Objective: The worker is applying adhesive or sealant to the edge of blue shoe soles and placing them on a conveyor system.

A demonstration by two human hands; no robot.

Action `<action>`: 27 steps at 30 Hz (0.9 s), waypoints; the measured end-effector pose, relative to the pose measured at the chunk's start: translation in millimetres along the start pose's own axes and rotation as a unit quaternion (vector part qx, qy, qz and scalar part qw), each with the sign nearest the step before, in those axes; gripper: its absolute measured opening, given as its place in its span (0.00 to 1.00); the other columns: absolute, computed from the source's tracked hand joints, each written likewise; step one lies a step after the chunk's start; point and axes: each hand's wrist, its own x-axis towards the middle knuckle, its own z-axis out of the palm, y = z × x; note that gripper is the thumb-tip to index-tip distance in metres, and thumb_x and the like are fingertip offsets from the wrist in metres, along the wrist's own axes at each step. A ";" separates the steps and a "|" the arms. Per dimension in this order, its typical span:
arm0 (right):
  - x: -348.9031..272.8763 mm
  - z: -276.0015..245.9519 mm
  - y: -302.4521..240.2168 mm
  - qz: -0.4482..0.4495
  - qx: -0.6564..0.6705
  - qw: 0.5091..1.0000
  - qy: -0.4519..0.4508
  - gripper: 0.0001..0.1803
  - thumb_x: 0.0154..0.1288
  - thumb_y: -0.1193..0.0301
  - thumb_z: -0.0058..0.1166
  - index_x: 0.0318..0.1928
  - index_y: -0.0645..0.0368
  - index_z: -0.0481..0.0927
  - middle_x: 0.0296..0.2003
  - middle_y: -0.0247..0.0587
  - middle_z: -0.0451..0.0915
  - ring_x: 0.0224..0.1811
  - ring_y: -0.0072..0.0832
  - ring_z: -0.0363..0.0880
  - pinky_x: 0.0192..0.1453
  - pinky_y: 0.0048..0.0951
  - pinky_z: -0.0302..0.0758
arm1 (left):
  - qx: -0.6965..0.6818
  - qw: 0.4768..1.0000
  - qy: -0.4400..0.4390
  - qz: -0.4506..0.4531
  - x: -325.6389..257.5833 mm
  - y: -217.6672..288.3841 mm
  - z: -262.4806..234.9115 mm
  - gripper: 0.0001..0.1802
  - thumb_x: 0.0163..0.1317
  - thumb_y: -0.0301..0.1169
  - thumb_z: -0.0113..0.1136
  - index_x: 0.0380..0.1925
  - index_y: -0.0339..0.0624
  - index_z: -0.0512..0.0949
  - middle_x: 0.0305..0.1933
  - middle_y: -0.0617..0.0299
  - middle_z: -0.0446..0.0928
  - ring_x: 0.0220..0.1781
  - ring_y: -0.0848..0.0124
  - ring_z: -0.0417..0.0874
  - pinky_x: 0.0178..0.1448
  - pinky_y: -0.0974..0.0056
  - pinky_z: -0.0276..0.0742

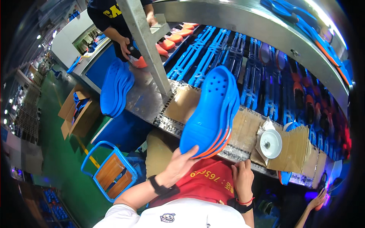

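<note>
A stack of blue shoe soles, with orange edges among the lower ones, stands tilted over the front edge of the work table. My left hand grips its near end, the thumb lying on the top sole and the fingers underneath. That top sole has small round holes toward its far end. To the right, my right hand is beside the table edge in front of my red apron. Its fingers are curled inward, and the palm side is hidden.
Another stack of blue soles rests at the table's left end, near a metal post. A white bowl sits on cardboard at right. Behind run blue racks. Co-workers' hands show at upper left and lower right. A wooden-slatted chair stands left.
</note>
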 end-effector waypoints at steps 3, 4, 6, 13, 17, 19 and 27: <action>-5.2 -1.4 4.0 -0.002 -0.018 1.000 -0.004 0.08 0.60 0.71 0.59 0.32 0.59 0.74 0.35 0.46 0.70 0.29 0.46 0.78 0.30 0.42 0.74 | -0.015 0.999 -0.031 0.023 25.3 -20.9 17.8 0.23 0.65 0.28 0.58 0.59 0.36 0.66 0.59 0.55 0.73 0.61 0.63 0.74 0.65 0.54 0.70; -5.8 -3.6 3.5 0.011 -0.020 1.000 -0.001 0.08 0.60 0.71 0.59 0.32 0.59 0.74 0.35 0.46 0.70 0.29 0.46 0.78 0.30 0.42 0.74 | -0.012 0.999 -0.037 0.012 33.1 -28.0 22.0 0.23 0.65 0.28 0.58 0.59 0.36 0.66 0.59 0.55 0.73 0.61 0.63 0.74 0.65 0.54 0.70; -5.0 -7.8 0.7 -0.003 -0.009 1.000 0.000 0.07 0.60 0.71 0.59 0.33 0.60 0.74 0.35 0.46 0.71 0.29 0.46 0.77 0.30 0.43 0.74 | 0.005 0.998 -0.014 0.064 45.8 -42.0 27.6 0.21 0.66 0.27 0.57 0.58 0.37 0.67 0.58 0.55 0.73 0.60 0.64 0.74 0.65 0.54 0.70; -14.7 -42.2 10.8 -0.121 0.026 0.980 0.158 0.09 0.51 0.76 0.66 0.31 0.57 0.77 0.26 0.38 0.75 0.22 0.33 0.76 0.23 0.30 0.71 | 0.002 0.998 0.013 0.058 70.8 -75.6 43.3 0.19 0.67 0.28 0.56 0.57 0.41 0.68 0.58 0.57 0.73 0.60 0.65 0.74 0.63 0.56 0.70; -26.9 -94.5 40.7 -0.127 -0.033 0.942 0.308 0.09 0.50 0.82 0.61 0.31 0.58 0.77 0.24 0.39 0.78 0.24 0.38 0.75 0.26 0.35 0.71 | 0.052 0.999 -0.013 -0.006 62.1 -63.6 38.3 0.21 0.64 0.24 0.56 0.57 0.40 0.68 0.55 0.57 0.74 0.58 0.65 0.74 0.64 0.55 0.70; -25.5 -123.4 61.1 -0.050 -0.088 0.905 0.414 0.05 0.58 0.84 0.55 0.30 0.63 0.74 0.24 0.42 0.73 0.24 0.34 0.69 0.27 0.29 0.65 | 0.098 0.995 -0.008 0.007 52.1 -53.2 32.8 0.23 0.63 0.23 0.55 0.58 0.39 0.66 0.55 0.58 0.73 0.58 0.67 0.73 0.64 0.56 0.68; -18.4 -162.5 158.7 0.219 -0.104 0.938 0.247 0.09 0.61 0.73 0.57 0.42 0.59 0.82 0.38 0.45 0.75 0.37 0.38 0.74 0.42 0.34 0.70 | 0.264 0.961 -0.055 0.056 69.7 -16.5 17.2 0.26 0.60 0.21 0.59 0.58 0.33 0.62 0.57 0.55 0.69 0.57 0.70 0.71 0.63 0.65 0.66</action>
